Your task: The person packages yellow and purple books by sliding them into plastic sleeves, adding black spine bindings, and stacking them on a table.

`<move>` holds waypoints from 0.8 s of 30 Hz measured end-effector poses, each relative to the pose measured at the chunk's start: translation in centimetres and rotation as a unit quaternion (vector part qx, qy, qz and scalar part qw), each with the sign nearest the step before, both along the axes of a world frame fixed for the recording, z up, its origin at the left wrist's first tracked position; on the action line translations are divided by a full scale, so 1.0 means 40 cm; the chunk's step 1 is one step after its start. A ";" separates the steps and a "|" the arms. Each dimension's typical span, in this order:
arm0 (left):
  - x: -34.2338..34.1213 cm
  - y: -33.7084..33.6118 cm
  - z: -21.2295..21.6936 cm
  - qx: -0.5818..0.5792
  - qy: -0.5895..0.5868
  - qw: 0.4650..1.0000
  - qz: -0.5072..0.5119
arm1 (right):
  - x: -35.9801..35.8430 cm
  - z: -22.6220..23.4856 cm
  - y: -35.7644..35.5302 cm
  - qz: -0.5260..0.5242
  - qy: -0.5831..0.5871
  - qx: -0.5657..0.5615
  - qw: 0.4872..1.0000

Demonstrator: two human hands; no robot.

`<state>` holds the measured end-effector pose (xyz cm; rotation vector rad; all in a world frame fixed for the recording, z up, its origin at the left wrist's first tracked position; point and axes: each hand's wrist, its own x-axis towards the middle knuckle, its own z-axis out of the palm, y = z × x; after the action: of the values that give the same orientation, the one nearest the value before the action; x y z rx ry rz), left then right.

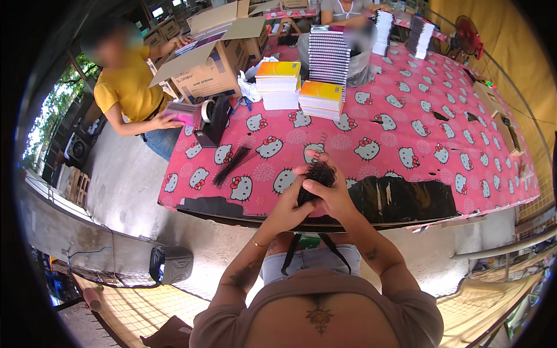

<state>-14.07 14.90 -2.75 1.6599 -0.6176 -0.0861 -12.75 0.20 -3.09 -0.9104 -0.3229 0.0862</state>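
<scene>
Both my hands are together at the near edge of the table, wrapped round a bunch of black binding coils (319, 176). My left hand (292, 200) closes on its left side, and my right hand (335, 198) grips the right side with the thumb across it. One loose coil end sticks up past my fingertips. More black spiral coils (232, 165) lie on the table to the left of my hands, apart from them.
The table (383, 168) has a pink cat-face cover, patched black at the near edge. Notebook stacks (278, 87), a tape dispenser (213, 122) and an open carton (212, 69) stand beyond. A person in yellow (125, 87) holds notebooks at left; another person sits across.
</scene>
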 end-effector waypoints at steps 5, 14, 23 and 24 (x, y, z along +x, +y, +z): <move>-0.010 0.005 -0.009 0.005 0.033 0.999 -0.020 | -0.024 0.018 -0.003 -0.006 -0.008 -0.005 1.000; -0.023 0.001 0.006 -0.037 0.026 0.998 -0.031 | -0.033 0.031 0.003 -0.016 0.003 -0.012 1.000; -0.018 0.025 -0.003 -0.105 0.128 0.984 -0.067 | -0.035 0.051 0.015 -0.017 -0.009 -0.090 0.996; -0.016 0.027 -0.012 -0.127 0.154 0.977 -0.075 | -0.041 0.067 0.017 -0.025 -0.014 -0.124 0.992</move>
<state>-14.70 15.99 -3.25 1.3175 -0.4937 -0.3526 -14.39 0.87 -0.42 -1.1655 -0.3191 0.0678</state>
